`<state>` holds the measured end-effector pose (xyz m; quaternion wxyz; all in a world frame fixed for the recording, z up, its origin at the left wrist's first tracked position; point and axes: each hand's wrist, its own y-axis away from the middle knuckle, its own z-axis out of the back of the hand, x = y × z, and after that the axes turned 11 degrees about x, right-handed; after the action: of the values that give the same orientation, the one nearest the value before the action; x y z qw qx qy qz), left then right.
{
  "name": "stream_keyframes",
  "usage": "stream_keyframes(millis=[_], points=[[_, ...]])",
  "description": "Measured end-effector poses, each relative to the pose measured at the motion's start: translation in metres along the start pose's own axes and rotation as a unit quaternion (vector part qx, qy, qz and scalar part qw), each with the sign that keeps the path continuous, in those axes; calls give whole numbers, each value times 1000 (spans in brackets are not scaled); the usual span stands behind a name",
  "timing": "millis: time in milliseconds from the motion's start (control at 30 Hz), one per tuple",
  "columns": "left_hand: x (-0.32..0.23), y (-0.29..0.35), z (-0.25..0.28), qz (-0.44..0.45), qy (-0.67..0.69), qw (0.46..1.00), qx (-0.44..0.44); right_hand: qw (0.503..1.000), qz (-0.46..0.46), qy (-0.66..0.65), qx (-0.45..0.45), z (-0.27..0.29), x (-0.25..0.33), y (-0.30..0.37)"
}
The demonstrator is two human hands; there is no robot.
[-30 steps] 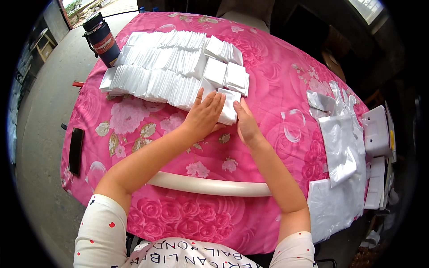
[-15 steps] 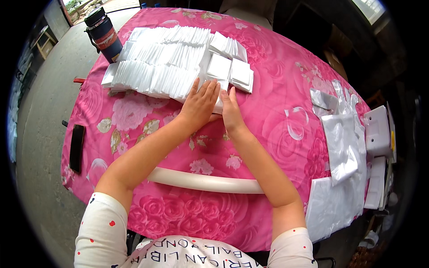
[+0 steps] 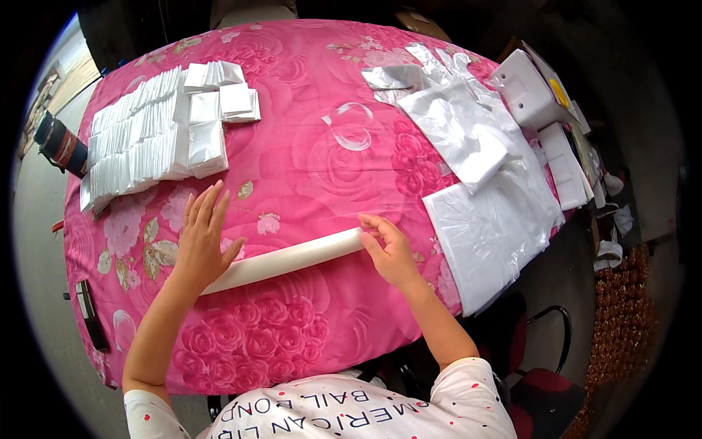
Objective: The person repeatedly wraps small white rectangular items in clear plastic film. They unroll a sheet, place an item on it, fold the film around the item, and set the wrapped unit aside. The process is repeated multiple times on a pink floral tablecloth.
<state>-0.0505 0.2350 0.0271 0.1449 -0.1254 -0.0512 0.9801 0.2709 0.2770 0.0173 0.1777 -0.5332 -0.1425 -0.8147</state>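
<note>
My left hand (image 3: 199,245) is spread open over the pink tablecloth, its wrist by the near-left end of a long white tube (image 3: 292,257). At the tube's other end is my right hand (image 3: 393,254), fingers and thumb apart, holding nothing; whether it touches the tube I cannot tell. Beyond my left hand stand tight rows of thin white folded packets (image 3: 142,135). On their right side lie small flat piles of the same packets (image 3: 208,148).
Clear plastic bags and sheets (image 3: 486,241) cover the table's right side, beside white plastic containers (image 3: 528,91). A dark bottle (image 3: 64,146) stands at the left edge, above a black phone-like object (image 3: 91,316). A transparent loop (image 3: 352,126) lies mid-table. A red-seated chair (image 3: 545,391) is at lower right.
My view has turned to the right. Both hands have left the small packet pile and come back toward me, spreading apart to the two ends of the white tube.
</note>
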Motion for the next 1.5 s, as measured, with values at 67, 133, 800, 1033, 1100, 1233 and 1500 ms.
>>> stream_keyframes(millis=[67,133,800,1033,1100,1233,1500], points=[[-14,16,-3,-7,18,999,30,997,-12,48,-56,18,-7,37],[-24,28,-11,-17,40,997,64,989,-50,90,-105,38,-10,70],[-61,46,-28,-8,-13,992,125,893,-302,-105,-317,264,-129,-56],[-60,42,-30,-12,-20,994,110,891,-177,-58,-415,270,-185,-137],[-60,42,-30,-7,-24,995,99,901,-151,-54,-402,257,-171,-160],[-61,32,-32,-8,-12,995,98,928,-90,-73,-355,286,-164,-189],[-67,31,-31,7,-6,995,97,962,-62,25,-266,265,-139,-162]])
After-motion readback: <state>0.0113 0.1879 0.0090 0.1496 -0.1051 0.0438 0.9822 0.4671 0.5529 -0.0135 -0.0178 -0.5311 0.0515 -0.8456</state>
